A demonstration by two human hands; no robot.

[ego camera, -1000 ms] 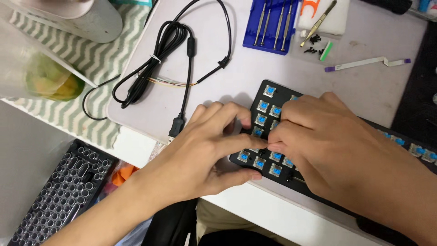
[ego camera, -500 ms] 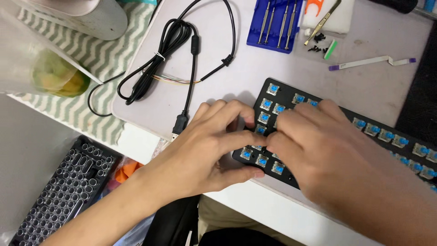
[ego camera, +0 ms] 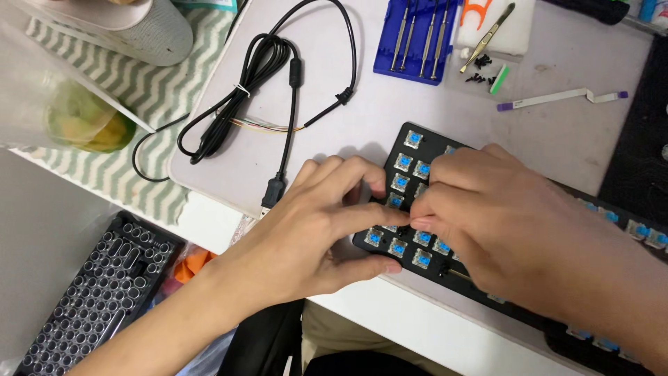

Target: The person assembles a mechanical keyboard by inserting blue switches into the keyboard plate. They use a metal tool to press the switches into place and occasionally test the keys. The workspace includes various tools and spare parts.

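Comparing w/ 1 s ago: black keyboard plate w/ blue switches [ego camera: 417, 209] is seen shifted slightly on white counter [ego camera: 557, 132]; one switch is pinched between both hands — left [ego camera: 313, 237], right [ego camera: 501, 216] — so seating work is judged ongoing.

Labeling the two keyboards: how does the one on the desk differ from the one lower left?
The desk keyboard has bare blue switches and no keycaps; the lower keyboard carries round dark keycaps. Both the left hand and right hand rest on the desk keyboard; the lower keyboard lies untouched below the desk edge. Both are black.
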